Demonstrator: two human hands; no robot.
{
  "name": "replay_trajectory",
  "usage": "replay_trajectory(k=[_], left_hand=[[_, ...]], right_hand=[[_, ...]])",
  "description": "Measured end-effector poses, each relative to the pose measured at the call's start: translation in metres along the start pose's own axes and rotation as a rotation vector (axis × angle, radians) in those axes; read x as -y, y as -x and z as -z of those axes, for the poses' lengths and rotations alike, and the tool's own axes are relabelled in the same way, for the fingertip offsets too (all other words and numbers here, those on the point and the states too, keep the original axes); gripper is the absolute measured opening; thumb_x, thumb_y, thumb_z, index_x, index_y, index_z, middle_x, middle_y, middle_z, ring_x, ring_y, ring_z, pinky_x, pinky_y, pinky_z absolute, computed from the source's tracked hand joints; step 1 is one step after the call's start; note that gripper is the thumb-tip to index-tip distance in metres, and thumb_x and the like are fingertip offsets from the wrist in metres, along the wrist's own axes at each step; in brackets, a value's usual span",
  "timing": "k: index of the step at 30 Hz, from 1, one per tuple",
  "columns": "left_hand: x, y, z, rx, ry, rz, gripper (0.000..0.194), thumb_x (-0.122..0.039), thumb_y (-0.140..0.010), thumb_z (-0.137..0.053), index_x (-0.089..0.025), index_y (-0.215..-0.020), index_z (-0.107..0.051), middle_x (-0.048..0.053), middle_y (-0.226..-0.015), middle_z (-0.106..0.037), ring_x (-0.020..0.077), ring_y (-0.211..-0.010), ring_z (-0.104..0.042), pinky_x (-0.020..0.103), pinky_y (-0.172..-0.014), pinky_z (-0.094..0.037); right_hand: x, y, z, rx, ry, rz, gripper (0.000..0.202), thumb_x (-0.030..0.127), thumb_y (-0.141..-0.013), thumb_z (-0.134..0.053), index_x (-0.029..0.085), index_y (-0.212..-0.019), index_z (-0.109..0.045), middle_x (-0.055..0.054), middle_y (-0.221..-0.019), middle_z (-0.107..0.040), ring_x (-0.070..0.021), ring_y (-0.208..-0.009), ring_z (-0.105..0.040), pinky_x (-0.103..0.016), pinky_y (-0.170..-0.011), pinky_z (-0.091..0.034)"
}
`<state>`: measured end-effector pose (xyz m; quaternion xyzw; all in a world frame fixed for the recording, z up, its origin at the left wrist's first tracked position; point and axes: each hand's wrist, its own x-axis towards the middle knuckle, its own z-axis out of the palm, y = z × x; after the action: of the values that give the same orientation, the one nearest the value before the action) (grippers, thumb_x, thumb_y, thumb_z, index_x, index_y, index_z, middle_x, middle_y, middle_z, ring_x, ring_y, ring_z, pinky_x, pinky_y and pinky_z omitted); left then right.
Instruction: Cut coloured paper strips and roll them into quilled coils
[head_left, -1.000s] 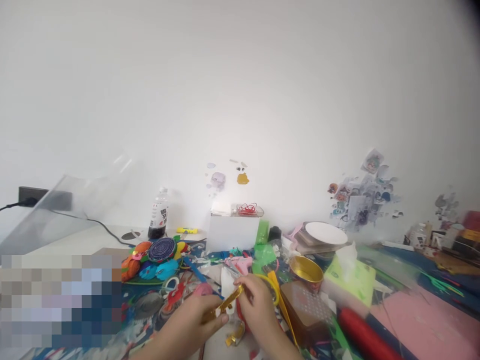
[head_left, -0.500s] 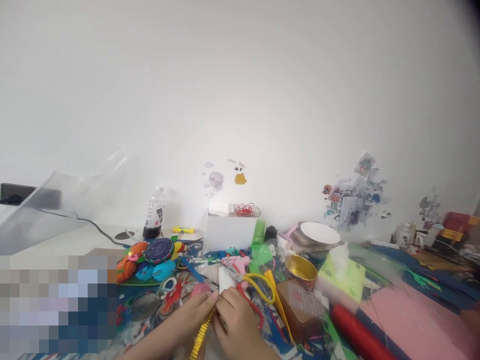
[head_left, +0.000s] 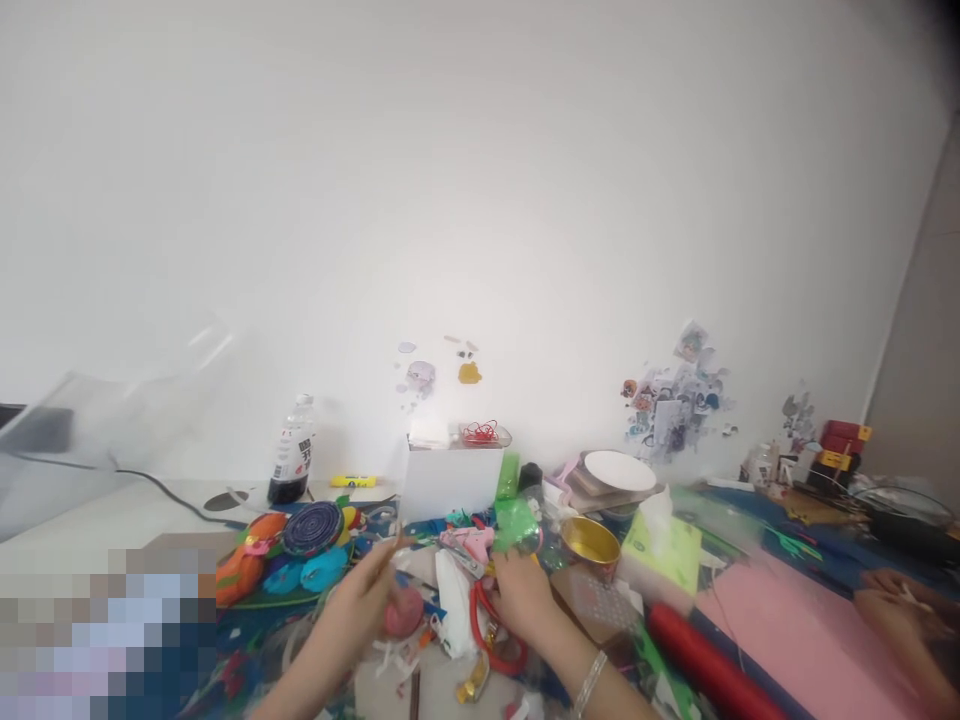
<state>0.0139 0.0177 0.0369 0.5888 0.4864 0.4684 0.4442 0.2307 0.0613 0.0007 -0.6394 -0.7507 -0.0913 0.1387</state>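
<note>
My right hand [head_left: 519, 590] bends over the scissors [head_left: 468, 561], likely because handles lie there
Pink glue gun [head_left: 475, 541] just beside; whether either hand's fingers grip, I can't tell from here; left hand [head_left: 367, 585] hangs apart

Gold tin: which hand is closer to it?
The right. The right hand is just left of the gold tin and nearer the camera, apart from it; the left hand is much farther left.
</note>
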Motion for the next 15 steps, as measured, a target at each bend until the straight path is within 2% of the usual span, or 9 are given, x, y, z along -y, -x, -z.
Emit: replay_trajectory(k=[3,8,11,15], left_hand=[[-0.002,-0.003,0.012,-0.066,0.029,-0.031,0.066,-0.055,-0.069,-0.038,-0.014,-0.122,-0.037,-0.005,-0.052,-0.054,0.0074,-0.026,-0.029,0.023,-0.031,-0.024],[0.007,-0.01,0.022,-0.113,0.008,-0.094,0.056,-0.05,-0.073,-0.037,-0.016,-0.117,-0.042,-0.005,-0.054,-0.053,0.0067,-0.028,-0.029,0.021,-0.032,-0.028],[0.011,-0.013,0.025,-0.134,0.015,-0.12,0.052,-0.049,-0.076,-0.035,-0.018,-0.117,-0.042,-0.005,-0.055,-0.055,0.0069,-0.029,-0.03,0.021,-0.034,-0.029],[0.011,-0.013,0.029,-0.163,0.023,-0.15,0.052,-0.049,-0.076,-0.037,-0.018,-0.117,-0.044,-0.004,-0.055,-0.055,0.0077,-0.031,-0.031,0.021,-0.035,-0.029]], right_hand=[[-0.004,-0.003,-0.001,0.063,-0.003,0.008,0.019,0.02,-0.074,-0.056,0.014,-0.09,-0.061,-0.013,-0.091,-0.061,-0.0254,-0.08,-0.06,-0.03,-0.066,-0.042],[-0.001,-0.005,0.009,0.047,0.0,-0.014,0.019,0.021,-0.073,-0.058,0.015,-0.09,-0.061,-0.011,-0.092,-0.059,-0.0228,-0.085,-0.058,-0.027,-0.069,-0.039],[0.001,-0.009,0.025,0.032,-0.005,-0.038,0.017,0.019,-0.073,-0.059,0.015,-0.089,-0.061,-0.009,-0.092,-0.059,-0.0197,-0.081,-0.058,-0.024,-0.066,-0.038],[-0.001,-0.014,0.059,0.004,0.009,-0.05,0.012,0.018,-0.074,-0.059,0.014,-0.085,-0.062,-0.009,-0.093,-0.058,-0.0199,-0.084,-0.055,-0.025,-0.069,-0.036]])
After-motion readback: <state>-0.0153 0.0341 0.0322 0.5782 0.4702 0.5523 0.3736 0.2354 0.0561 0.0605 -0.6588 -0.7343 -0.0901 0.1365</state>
